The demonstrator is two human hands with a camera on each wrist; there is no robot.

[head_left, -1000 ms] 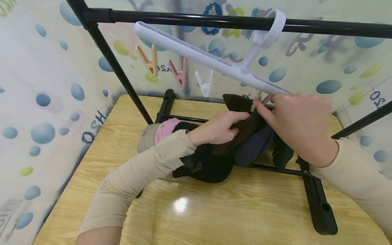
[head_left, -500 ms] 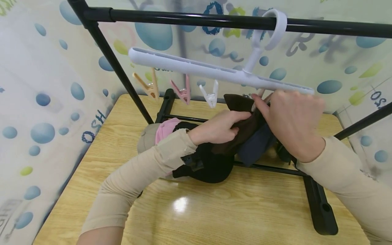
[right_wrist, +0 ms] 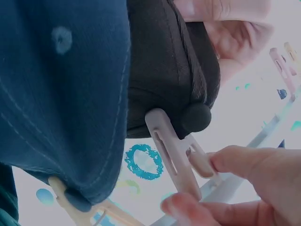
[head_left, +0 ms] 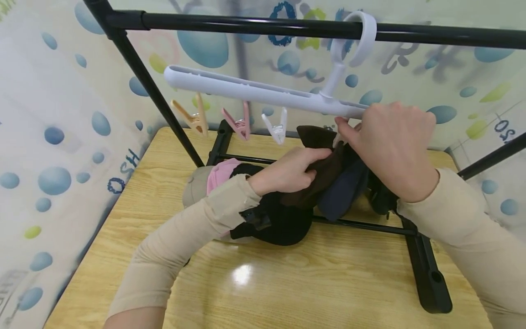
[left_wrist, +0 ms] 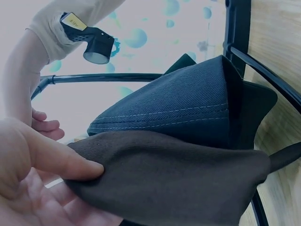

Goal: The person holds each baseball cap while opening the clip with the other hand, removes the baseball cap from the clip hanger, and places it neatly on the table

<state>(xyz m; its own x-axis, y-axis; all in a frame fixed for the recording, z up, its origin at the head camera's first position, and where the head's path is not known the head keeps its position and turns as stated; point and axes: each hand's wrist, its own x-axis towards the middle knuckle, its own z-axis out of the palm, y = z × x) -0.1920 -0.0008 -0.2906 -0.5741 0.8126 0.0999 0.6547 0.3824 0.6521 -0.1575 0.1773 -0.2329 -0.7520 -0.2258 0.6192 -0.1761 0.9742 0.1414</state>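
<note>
My left hand (head_left: 285, 171) pinches the brown cap (left_wrist: 174, 174) between thumb and fingers. With thumb and fingertips, my right hand (head_left: 396, 148) pinches a pale pink clothespin (right_wrist: 171, 153) under the right half of the white hanger (head_left: 250, 92). In the right wrist view the clothespin's tip lies against the brown cap's edge, beside the button on its crown; whether it bites the cloth I cannot tell. A navy cap (head_left: 341, 194) hangs just to the right, with a beige clothespin (right_wrist: 73, 202) at its edge. A dark green cap (left_wrist: 263, 101) shows behind the navy one.
The hanger hooks over the black rack bar (head_left: 246, 25). Orange (head_left: 197, 119), pink (head_left: 241, 124) and white (head_left: 277, 129) clothespins dangle from its left half. Black (head_left: 283, 224), pink (head_left: 222, 176) and beige (head_left: 195, 187) caps lie together on the wooden table (head_left: 287, 283).
The hanger's raised left end has dropped, so it lies closer to level, and its clothespins sank with it. My right hand has shifted slightly left and up. My left hand keeps its pinch.
</note>
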